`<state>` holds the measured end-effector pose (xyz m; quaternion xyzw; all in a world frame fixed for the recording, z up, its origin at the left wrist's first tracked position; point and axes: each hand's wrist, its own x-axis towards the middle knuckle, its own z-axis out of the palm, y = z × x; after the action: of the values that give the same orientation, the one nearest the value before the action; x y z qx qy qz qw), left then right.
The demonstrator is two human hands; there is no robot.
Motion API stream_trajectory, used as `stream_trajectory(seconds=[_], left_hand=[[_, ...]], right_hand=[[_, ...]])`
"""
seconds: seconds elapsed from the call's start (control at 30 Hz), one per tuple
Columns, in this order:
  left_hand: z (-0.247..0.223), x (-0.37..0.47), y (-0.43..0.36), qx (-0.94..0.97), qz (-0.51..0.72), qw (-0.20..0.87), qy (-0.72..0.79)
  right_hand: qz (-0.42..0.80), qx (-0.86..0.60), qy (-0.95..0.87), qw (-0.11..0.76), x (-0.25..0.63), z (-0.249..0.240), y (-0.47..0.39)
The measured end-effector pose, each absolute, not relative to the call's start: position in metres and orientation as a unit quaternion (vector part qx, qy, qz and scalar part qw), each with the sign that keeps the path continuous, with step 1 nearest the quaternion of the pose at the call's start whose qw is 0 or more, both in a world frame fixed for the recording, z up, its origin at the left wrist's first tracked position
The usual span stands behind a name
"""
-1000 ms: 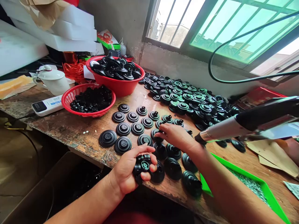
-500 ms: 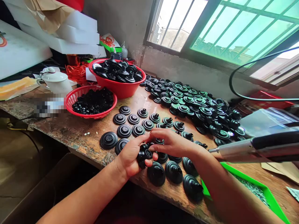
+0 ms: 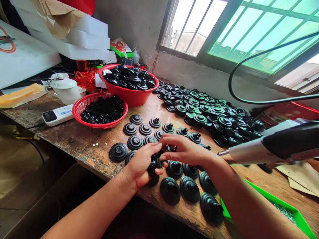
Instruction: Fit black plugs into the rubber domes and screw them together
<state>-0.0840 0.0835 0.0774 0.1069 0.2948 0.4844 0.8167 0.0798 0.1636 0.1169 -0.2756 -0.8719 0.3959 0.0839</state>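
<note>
My left hand is cupped around several small black plastic fittings, held over the front part of the table. Thumb and fingers of my right hand close in on those same fittings from the right; its fingertips are partly hidden. Under and around both hands stand rows of stepped black round discs. The back and right-hand ones carry a small fitting on top, while a flat-topped disc at the left has none. More loose black fittings fill the red basket.
A red basin heaped with black discs stands behind the basket. At the wall lies a large disc pile. A power screwdriver juts in from the right, above a green tray of small metal parts. A lidded white mug stands left.
The camera view has shifted slightly, moving the table and discs a little right and down. My right fingers have shifted slightly over the fittings in my left hand.
</note>
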Motion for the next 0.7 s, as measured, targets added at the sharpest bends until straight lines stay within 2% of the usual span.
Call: stream_trajectory(seconds=[0.1,0.17,0.2,0.37,0.7], left_hand=[[0.081,-0.088,0.088,0.071,0.478,0.825,0.293],[0.082,-0.09,0.09,0.047,0.474,0.827,0.3],[0.081,-0.091,0.09,0.038,0.475,0.824,0.306],[0.082,-0.095,0.097,0.028,0.479,0.82,0.314],[0.098,-0.108,0.165,0.045,0.578,0.768,0.273]], right_hand=[[0.447,-0.321,-0.813,0.191,0.081,0.108,0.174],[0.424,-0.36,-0.786,0.269,0.083,0.098,0.187],[0.388,-0.383,-0.79,0.282,0.085,0.092,0.194],[0.226,-0.455,-0.84,0.189,0.09,0.071,0.22],[0.123,-0.444,-0.887,0.028,0.072,0.074,0.223]])
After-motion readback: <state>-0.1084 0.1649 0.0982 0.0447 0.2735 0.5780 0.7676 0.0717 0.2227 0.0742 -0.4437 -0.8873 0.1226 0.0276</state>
